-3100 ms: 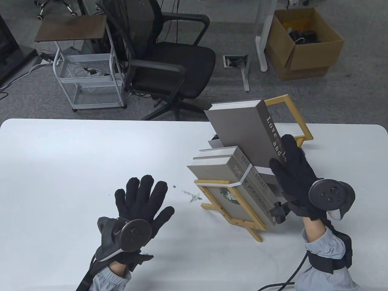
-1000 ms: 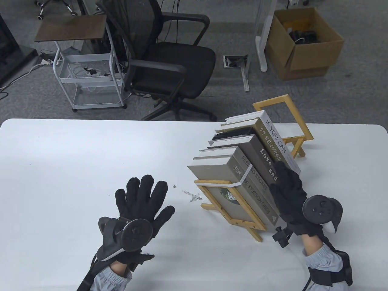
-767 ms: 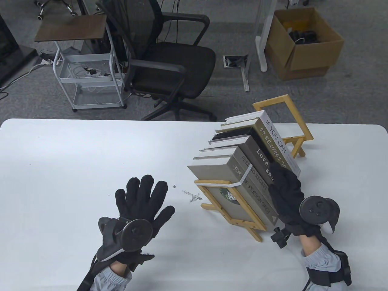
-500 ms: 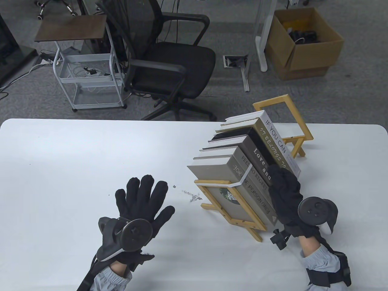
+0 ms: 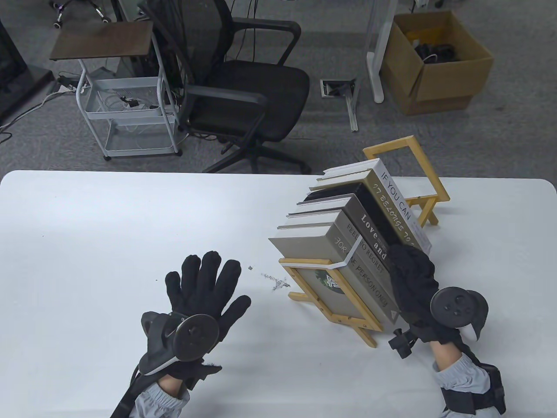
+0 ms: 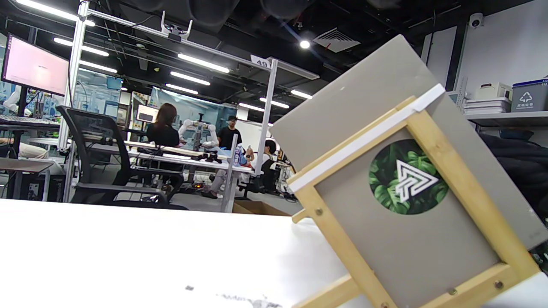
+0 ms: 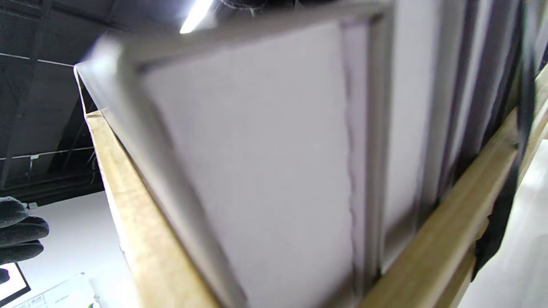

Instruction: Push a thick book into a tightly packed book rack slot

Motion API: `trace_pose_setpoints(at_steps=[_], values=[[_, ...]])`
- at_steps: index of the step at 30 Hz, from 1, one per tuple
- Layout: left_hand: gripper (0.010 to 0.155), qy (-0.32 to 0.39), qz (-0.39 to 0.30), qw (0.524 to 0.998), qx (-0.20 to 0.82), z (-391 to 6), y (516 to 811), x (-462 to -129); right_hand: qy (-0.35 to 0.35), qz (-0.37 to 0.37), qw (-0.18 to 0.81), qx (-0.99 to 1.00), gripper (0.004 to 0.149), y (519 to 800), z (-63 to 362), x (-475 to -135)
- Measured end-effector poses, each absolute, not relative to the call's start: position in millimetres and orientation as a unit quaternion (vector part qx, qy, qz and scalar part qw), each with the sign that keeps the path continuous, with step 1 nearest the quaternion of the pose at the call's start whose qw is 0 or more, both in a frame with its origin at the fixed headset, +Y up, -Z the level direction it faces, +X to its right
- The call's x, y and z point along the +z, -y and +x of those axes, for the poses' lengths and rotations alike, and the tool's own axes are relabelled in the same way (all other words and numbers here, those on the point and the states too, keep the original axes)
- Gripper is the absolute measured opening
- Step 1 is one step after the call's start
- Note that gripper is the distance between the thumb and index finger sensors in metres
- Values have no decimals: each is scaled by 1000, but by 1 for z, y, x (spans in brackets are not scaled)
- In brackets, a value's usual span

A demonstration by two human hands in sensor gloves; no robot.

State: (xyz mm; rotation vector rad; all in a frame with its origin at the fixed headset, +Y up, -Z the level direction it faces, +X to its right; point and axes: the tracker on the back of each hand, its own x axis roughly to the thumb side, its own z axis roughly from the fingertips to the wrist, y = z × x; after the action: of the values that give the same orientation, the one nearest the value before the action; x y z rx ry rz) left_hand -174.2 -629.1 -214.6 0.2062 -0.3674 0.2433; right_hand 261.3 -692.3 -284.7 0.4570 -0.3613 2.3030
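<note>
Right hand (image 5: 412,278): fingers curled, pressing the near end of the thick book (image 5: 370,230), spine "Love and…". Book stands in the wooden rack (image 5: 330,311), wedged between neighbouring books. Left hand (image 5: 202,287): flat on the table (image 5: 109,226), fingers spread, holding nothing, well apart from the rack.

Pale unvarnished wood rack (image 5: 428,180); matt grey paper-covered books (image 5: 304,250); smooth white table (image 5: 109,226); black knitted cloth gloves (image 5: 204,278).
</note>
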Motion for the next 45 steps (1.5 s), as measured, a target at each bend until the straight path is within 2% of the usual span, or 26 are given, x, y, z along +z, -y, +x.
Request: trace_pose_setpoints(at_steps=[6,9,13,16,19,26,31,45], values=[[69,182,101,971,121,-174,629,-215,129,173,369,904,50,690,263,-282],[69,185,99,970,121,-173,630,-215,126,172,362,907,56,682,262,-278],[69,188,94,970,123,-172,631,-216,88,172,344,919,65,663,254,-271],[69,189,90,970,121,-171,632,-216,105,186,342,915,66,641,242,-264],[69,190,88,970,122,-171,632,-216,92,193,340,916,68,621,227,-258],[69,192,88,970,124,-170,632,-216,114,226,321,913,68,594,192,-242],[69,193,89,970,122,-169,632,-216,125,255,317,905,68,588,167,-231],[69,197,89,969,123,-169,632,-213,87,326,274,901,72,594,104,-213]])
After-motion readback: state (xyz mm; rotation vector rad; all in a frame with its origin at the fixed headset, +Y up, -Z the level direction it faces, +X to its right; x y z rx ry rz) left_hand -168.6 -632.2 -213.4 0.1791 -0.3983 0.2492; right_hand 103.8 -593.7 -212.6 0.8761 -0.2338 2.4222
